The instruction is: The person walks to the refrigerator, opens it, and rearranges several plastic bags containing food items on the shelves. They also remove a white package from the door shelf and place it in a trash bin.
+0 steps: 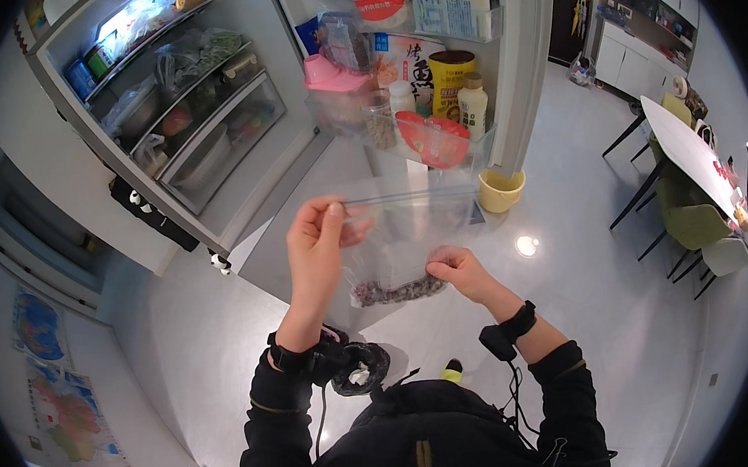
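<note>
A clear plastic zip bag (406, 231) hangs between my two hands, with small dark, frosted-looking pieces (397, 292) lying along its bottom. My left hand (322, 234) pinches the bag's upper left corner beside the zip strip. Lower on the right, my right hand (458, 270) grips the bag's side just above the contents. Whether the zip is sealed cannot be told. Behind the bag stands the open refrigerator door, its lower shelf (472, 152) holding bottles, a yellow can (451, 85), a jar and a red package (432, 138).
The open refrigerator compartment (209, 115) with bagged food is at the upper left. A yellow bucket (502, 192) stands on the floor by the door. A black-lined trash bin (360, 368) is near my feet. A table (687, 146) with green chairs stands at the right.
</note>
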The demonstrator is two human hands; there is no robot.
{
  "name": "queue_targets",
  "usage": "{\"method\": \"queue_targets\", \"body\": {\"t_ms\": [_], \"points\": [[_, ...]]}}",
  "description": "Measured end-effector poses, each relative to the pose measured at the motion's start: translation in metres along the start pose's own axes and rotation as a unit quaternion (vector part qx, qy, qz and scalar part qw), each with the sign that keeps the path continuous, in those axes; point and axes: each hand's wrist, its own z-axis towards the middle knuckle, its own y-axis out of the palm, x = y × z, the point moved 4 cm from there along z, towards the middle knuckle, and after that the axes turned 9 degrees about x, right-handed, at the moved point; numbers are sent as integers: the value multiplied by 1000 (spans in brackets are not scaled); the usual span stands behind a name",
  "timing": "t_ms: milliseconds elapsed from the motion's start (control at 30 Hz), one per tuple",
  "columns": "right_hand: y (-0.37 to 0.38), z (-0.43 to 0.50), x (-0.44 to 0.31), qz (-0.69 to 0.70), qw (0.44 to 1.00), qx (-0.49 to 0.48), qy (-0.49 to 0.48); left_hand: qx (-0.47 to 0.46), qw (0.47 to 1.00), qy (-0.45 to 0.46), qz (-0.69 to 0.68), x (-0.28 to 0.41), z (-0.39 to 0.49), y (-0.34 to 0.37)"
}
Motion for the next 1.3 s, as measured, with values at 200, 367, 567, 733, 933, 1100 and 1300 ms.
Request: {"method": "queue_targets", "body": {"t_ms": [200, 367, 567, 733, 933, 1100, 1300], "points": [[9, -21, -32, -37, 999, 26, -13, 81, 782, 311, 534, 1, 2, -20], [18, -26, -72, -124, 992, 4, -20, -269, 774, 341, 460, -14, -59, 13], [23, -28, -124, -200, 970, -12, -137, -387, 878, -137, 247, -53, -67, 39], [-13, -32, -143, -388, 859, 151, -297, -387, 893, -171, 154, -65, -59, 56], [-63, -35, -133, -32, 995, -86, 40, -517, 843, -106, 104, -64, -48, 84], [-78, -38, -170, -258, 961, -92, -21, -450, 879, -5, 159, -64, -24, 119], [-85, -12, -220, -421, 903, -6, -85, -331, 913, 87, 221, -50, 14, 134]]}}
